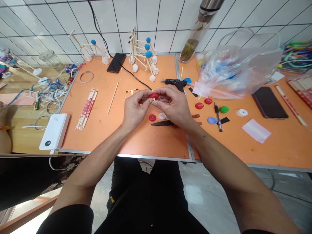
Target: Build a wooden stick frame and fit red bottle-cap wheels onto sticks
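My left hand (pixel 136 106) and my right hand (pixel 174 104) meet over the orange table (pixel 136 139), both pinching a red bottle cap (pixel 153 95) between thumbs and fingers. A short pale stick end (pixel 154 99) shows at the cap's near side; whether it is fixed there, I cannot tell. Just below lie another red cap (pixel 152 117) and a whitish cap (pixel 162 116). A dark pointed tool (pixel 162 123) is partly hidden by my right hand and wrist. Behind the right hand rests a black glue gun (pixel 175 84), its nozzle pointing left.
Stick-and-cap structures (pixel 141 53) stand by the tiled wall. Wrapped chopsticks (pixel 87 109), a phone (pixel 116 62) and a power bank (pixel 55 131) are leftward. Rightward are a plastic bag (pixel 234 70), a tall bottle (pixel 192 42), loose caps (pixel 224 109), a pen (pixel 217 117) and another phone (pixel 269 102).
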Tool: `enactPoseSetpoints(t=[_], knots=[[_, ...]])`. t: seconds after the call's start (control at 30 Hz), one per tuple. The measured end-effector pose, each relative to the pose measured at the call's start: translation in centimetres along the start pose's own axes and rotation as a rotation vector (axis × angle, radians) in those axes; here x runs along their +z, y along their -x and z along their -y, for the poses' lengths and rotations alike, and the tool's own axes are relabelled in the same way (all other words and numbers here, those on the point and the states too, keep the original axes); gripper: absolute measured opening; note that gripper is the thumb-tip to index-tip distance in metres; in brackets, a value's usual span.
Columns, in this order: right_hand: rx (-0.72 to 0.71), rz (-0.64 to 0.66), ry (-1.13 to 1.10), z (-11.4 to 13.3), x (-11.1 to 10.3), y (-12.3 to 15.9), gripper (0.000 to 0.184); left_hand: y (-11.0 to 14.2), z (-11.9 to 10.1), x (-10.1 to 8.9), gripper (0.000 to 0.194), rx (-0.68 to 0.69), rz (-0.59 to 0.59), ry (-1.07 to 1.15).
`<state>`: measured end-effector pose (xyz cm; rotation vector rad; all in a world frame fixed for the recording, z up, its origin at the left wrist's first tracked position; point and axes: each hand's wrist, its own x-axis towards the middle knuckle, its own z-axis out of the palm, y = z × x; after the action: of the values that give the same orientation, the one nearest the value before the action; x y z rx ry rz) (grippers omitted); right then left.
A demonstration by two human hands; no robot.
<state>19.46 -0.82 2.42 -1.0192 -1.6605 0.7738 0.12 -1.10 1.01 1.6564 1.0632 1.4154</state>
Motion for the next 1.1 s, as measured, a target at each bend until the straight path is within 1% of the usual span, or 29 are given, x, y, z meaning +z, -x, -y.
enactPoseSetpoints(t=[0.2,0.27,0.37,0.47,0.57,0.63,0.67,0.77,0.93,1.0,1.1], knots=[[-0.059,-0.009,0.03,-0.8,0.1,-0.2,0.029,0.0,0.2,0.0,0.008,0.052,0.002,0.02],[-0.111,-0.01,0.048,-1.3,0.2,-0.3,0.031,0.0,0.4,0.0,0.008,0.073,-0.003,0.001],[-0.223,-0.016,0.081,-2.0,0.2,-0.4,0.031,-0.1,0.7,0.0,0.009,0.103,-0.023,-0.034],[-0.318,-0.039,0.161,-2.4,0.2,-0.4,0.025,-0.4,1.0,-0.1,0.01,0.083,-0.035,0.0],[-0.417,-0.082,0.289,-2.8,0.3,-0.2,0.015,-0.6,1.3,-0.1,0.015,0.049,-0.065,0.056],[-0.482,-0.11,0.378,-3.1,0.4,-0.1,0.006,-0.6,1.3,0.0,0.018,0.044,-0.082,0.057],[-0.5,-0.119,0.421,-3.2,0.5,-0.1,0.006,-0.6,1.3,0.0,0.019,0.045,-0.086,0.049],[-0.501,-0.123,0.528,-3.4,0.6,0.0,0.01,-0.4,1.1,0.2,0.021,0.055,-0.094,0.019],[-0.536,-0.155,0.618,-3.4,0.9,0.2,0.015,0.0,0.8,0.5,0.007,0.079,-0.097,-0.004],[-0.546,-0.175,0.652,-3.3,1.0,0.3,0.016,0.1,0.6,0.5,0.006,0.085,-0.081,-0.027],[-0.509,-0.205,0.662,-3.3,0.5,0.0,0.018,0.0,0.4,0.3,0.006,0.109,-0.081,-0.084]])
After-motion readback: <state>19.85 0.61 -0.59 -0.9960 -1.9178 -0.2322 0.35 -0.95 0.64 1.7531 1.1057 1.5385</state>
